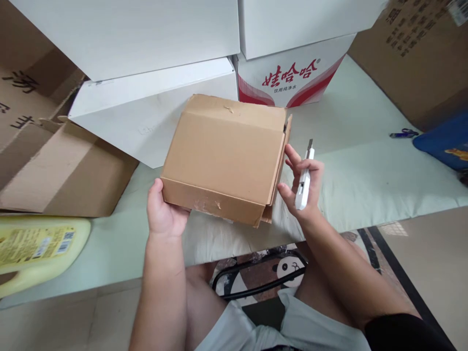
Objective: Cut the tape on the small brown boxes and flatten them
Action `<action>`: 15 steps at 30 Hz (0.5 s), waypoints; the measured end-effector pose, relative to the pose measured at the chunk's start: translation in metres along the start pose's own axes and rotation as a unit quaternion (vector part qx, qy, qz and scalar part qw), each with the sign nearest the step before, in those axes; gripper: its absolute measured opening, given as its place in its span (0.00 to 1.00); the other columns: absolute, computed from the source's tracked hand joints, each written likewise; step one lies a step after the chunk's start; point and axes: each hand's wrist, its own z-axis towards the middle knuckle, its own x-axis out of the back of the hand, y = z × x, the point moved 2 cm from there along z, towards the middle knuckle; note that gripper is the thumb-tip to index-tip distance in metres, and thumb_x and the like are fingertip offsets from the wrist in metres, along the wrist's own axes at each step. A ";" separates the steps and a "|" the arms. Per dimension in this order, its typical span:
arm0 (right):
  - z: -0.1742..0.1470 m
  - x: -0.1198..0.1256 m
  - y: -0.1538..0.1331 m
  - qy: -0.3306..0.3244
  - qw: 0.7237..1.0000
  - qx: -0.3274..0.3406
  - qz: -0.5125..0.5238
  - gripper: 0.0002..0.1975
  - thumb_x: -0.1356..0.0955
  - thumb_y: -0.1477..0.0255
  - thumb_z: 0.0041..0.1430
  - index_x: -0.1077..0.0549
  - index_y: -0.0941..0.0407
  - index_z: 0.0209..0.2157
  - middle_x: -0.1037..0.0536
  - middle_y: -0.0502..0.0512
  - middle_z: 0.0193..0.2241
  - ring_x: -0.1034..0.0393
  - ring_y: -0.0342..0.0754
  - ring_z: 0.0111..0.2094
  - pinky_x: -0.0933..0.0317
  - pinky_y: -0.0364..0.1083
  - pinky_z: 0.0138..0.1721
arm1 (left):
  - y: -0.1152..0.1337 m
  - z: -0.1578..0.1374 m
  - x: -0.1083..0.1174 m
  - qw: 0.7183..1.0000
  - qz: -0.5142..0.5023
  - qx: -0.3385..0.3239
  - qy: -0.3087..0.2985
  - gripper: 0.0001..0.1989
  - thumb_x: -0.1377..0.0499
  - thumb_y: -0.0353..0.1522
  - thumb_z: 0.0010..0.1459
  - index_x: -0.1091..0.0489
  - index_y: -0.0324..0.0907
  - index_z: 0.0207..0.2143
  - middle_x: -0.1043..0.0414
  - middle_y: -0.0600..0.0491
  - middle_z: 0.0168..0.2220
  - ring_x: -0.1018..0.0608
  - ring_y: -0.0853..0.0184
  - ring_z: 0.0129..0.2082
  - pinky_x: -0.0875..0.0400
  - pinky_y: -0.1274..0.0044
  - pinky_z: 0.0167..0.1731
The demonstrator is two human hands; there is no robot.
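A brown cardboard box is tilted above the pale green cloth in front of me. Its right end shows loose flaps standing apart, and torn patches mark its front and back edges. My left hand grips the box's near left corner, thumb on the edge and fingers underneath. My right hand is beside the box's right end, with a white utility knife held in it. The knife's blade is out and points away from me. Thumb and forefinger of that hand are spread near the flaps; whether they touch is hard to tell.
White cartons and a red-and-white water carton stand behind the box. Larger brown cartons are at left and back right. A yellow jug lies front left. Scissors and a blue bag lie right on the green cloth.
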 end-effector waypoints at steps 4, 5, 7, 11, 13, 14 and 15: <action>-0.004 -0.002 0.003 -0.019 0.999 -0.005 -0.025 0.25 0.28 0.55 0.62 0.44 0.46 0.49 0.36 0.62 0.70 0.46 0.59 0.73 0.49 0.72 0.68 | -0.002 0.000 -0.001 1.000 -0.002 -0.006 0.014 0.22 0.33 0.46 0.49 0.22 0.42 0.42 0.18 0.54 0.37 0.20 0.63 0.36 0.27 0.76 0.30; -0.004 -0.003 0.003 -0.020 0.999 -0.002 -0.026 0.25 0.28 0.55 0.61 0.44 0.46 0.49 0.37 0.63 0.70 0.46 0.60 0.73 0.49 0.73 0.68 | -0.002 0.000 -0.001 1.000 0.000 -0.009 0.013 0.22 0.33 0.46 0.48 0.22 0.42 0.42 0.18 0.54 0.37 0.20 0.63 0.36 0.27 0.76 0.30; -0.004 -0.003 0.003 -0.020 0.999 0.011 -0.024 0.25 0.28 0.54 0.61 0.45 0.46 0.49 0.37 0.62 0.70 0.46 0.60 0.73 0.48 0.73 0.68 | 0.000 -0.001 0.000 1.000 0.009 -0.019 0.006 0.23 0.32 0.47 0.48 0.21 0.42 0.42 0.18 0.53 0.36 0.20 0.63 0.37 0.27 0.76 0.32; -0.002 -0.004 -0.002 0.000 0.998 0.059 -0.015 0.24 0.28 0.56 0.61 0.44 0.46 0.49 0.38 0.60 0.71 0.45 0.60 0.72 0.48 0.73 0.67 | 0.005 -0.005 -0.001 0.995 0.016 -0.087 -0.035 0.22 0.32 0.47 0.49 0.20 0.43 0.42 0.18 0.52 0.37 0.19 0.61 0.41 0.25 0.75 0.39; -0.002 -0.004 -0.005 0.009 0.997 0.078 -0.016 0.25 0.27 0.55 0.60 0.43 0.46 0.49 0.37 0.58 0.70 0.44 0.61 0.72 0.47 0.73 0.67 | 0.007 -0.008 -0.002 0.990 0.000 -0.125 -0.059 0.22 0.33 0.48 0.53 0.21 0.45 0.45 0.17 0.53 0.41 0.19 0.60 0.45 0.25 0.75 0.45; -0.002 -0.004 -0.006 0.010 0.996 0.083 -0.018 0.25 0.27 0.55 0.59 0.43 0.45 0.48 0.36 0.58 0.70 0.43 0.61 0.71 0.47 0.73 0.67 | 0.008 -0.009 -0.003 0.988 -0.008 -0.136 -0.067 0.22 0.34 0.48 0.54 0.21 0.46 0.47 0.17 0.53 0.42 0.19 0.60 0.47 0.26 0.74 0.47; -0.002 -0.005 -0.007 0.009 0.996 0.083 -0.019 0.25 0.27 0.54 0.59 0.43 0.45 0.48 0.35 0.58 0.69 0.42 0.61 0.71 0.46 0.73 0.67 | 0.008 -0.010 -0.003 0.988 -0.015 -0.138 -0.071 0.23 0.35 0.48 0.56 0.22 0.47 0.49 0.17 0.54 0.44 0.20 0.59 0.50 0.26 0.74 0.49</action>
